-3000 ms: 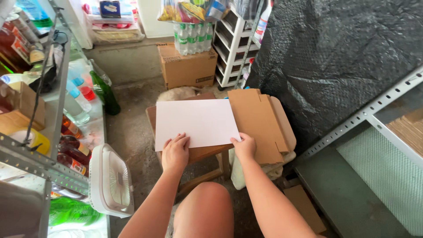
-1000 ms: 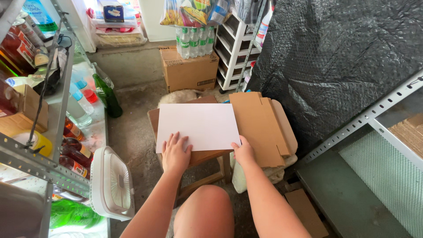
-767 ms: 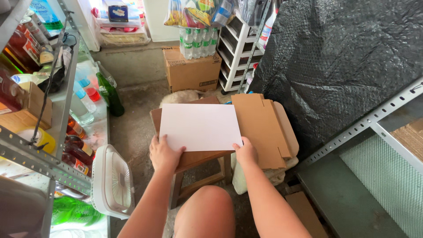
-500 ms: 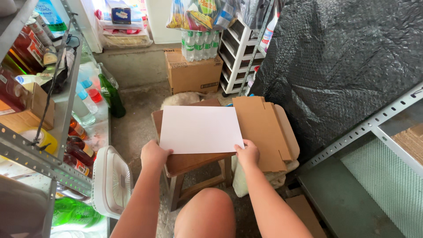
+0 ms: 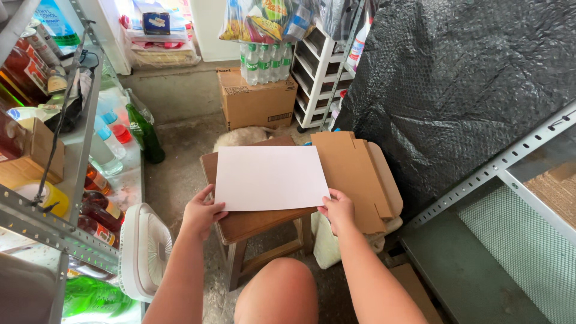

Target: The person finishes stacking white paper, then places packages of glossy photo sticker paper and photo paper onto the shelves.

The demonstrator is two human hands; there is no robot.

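A white rectangular sheet lies flat on a small brown wooden stool. My left hand holds the sheet's near left corner, fingers curled at its edge. My right hand pinches the near right corner. A flattened brown cardboard piece rests just right of the sheet, over a pale container. My bare knee is below the stool.
A metal shelf rack with bottles stands at left, and a white fan sits by it. A green bottle and a cardboard box stand on the floor beyond. Black bubble wrap and a metal frame are at right.
My left hand has slid from on top of the sheet to its near left corner. My right hand stays at the right corner, and the sheet has barely moved.
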